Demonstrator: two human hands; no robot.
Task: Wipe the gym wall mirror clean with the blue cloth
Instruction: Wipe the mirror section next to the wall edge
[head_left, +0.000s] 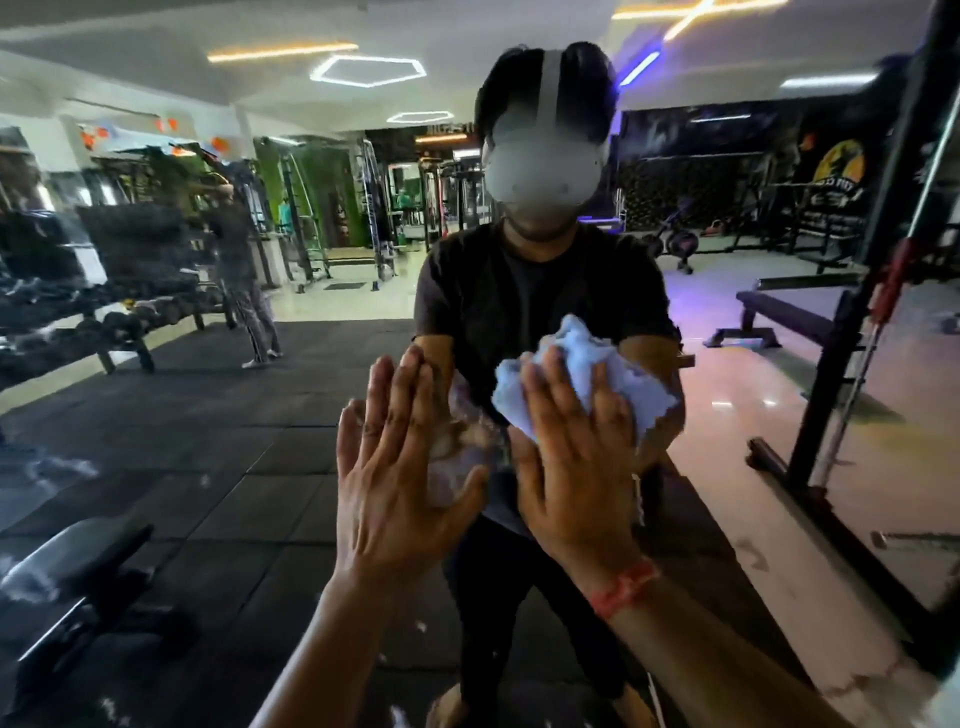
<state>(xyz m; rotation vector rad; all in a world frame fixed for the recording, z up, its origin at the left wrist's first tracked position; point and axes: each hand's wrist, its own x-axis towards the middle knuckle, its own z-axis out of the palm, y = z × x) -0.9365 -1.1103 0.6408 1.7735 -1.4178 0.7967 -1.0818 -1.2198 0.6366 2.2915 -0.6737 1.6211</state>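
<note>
The blue cloth is pressed flat to the mirror under the right hand, fingers straight and spread. The left hand is laid alongside, fingers straight, together.

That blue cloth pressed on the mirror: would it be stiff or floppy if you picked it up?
Probably floppy: the blue cloth bunches in soft folds under the right hand. Likely light, since flat fingers alone pin it to the mirror.

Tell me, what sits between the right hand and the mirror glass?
The crumpled light-blue cloth, pressed to the gym wall mirror by the right hand, in the head view.
</note>
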